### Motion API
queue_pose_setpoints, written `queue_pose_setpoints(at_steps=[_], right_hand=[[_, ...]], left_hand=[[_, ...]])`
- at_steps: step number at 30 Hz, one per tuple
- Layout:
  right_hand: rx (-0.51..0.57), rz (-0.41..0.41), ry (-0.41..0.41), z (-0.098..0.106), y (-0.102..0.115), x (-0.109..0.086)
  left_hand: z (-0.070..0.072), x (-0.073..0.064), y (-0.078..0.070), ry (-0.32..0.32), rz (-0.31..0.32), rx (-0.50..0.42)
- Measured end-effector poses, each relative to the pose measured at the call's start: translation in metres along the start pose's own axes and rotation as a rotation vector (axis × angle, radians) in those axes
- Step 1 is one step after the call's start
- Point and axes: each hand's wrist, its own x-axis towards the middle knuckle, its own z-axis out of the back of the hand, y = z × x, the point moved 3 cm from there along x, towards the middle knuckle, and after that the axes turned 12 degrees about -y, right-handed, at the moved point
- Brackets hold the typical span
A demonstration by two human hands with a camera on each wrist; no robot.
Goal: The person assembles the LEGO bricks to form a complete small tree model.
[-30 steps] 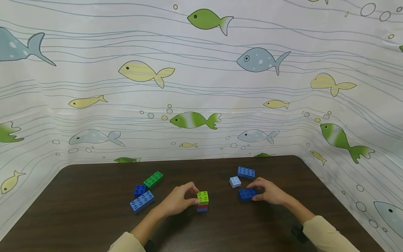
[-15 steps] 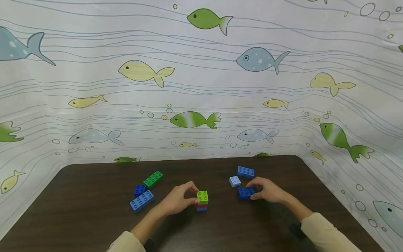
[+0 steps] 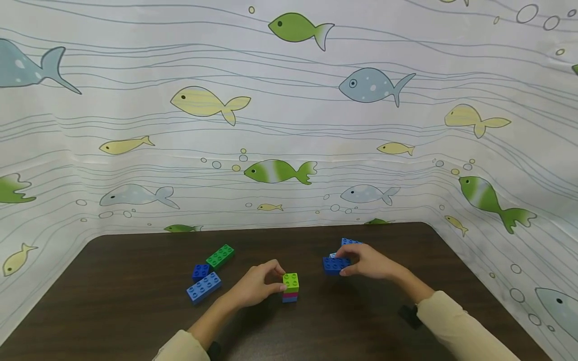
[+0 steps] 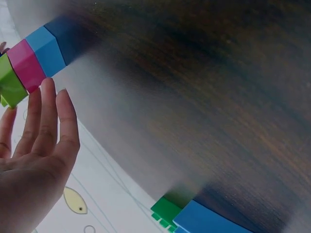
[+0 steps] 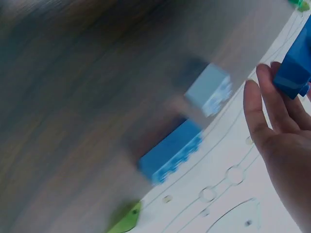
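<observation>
My left hand pinches an upright stack of toy building bricks between thumb and fingers. Lime green sits on top, magenta in the middle and blue at the bottom, which stands on the table in the left wrist view. To the right, my right hand grips a dark blue eight-stud brick by its right end. The right wrist view shows this brick raised off the table. Beneath and behind it lie a pale blue four-stud brick and a blue eight-stud brick, both partly hidden in the head view.
On the left of the dark wooden table lie a green brick, a small dark blue brick and a long blue brick, close together. A fish-patterned sheet rises along the table's back and sides.
My right hand has lifted the dark blue brick and carried it left, partly covering the pale blue brick in the head view. My left hand and the stack have stayed put.
</observation>
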Motion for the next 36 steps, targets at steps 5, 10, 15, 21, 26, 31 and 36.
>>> queue_pose_setpoints(at_steps=[5,10,15,21,26,31,36], right_hand=[[0.033,0.054,0.081,-0.016,0.026,0.008],[0.020,0.136,0.117,-0.030,0.048,0.014],[0.030,0.163,0.140,-0.039,0.060,0.015],[0.036,0.166,0.142,-0.041,0.062,0.014],[0.037,0.171,0.152,-0.042,0.060,0.014],[0.047,0.168,0.163,-0.043,0.059,0.016],[0.049,0.143,0.168,-0.044,0.057,0.018]], left_hand=[[0.000,0.000,-0.002,0.000,-0.014,0.000],[0.000,0.001,-0.002,0.002,-0.013,-0.001],[0.000,0.002,-0.001,0.011,-0.012,-0.025],[-0.001,0.003,0.000,0.016,-0.004,-0.020],[0.000,0.003,0.000,0.017,-0.005,-0.012],[0.000,0.002,0.000,0.012,-0.013,-0.008],[-0.001,0.002,0.000,0.010,-0.028,0.006]])
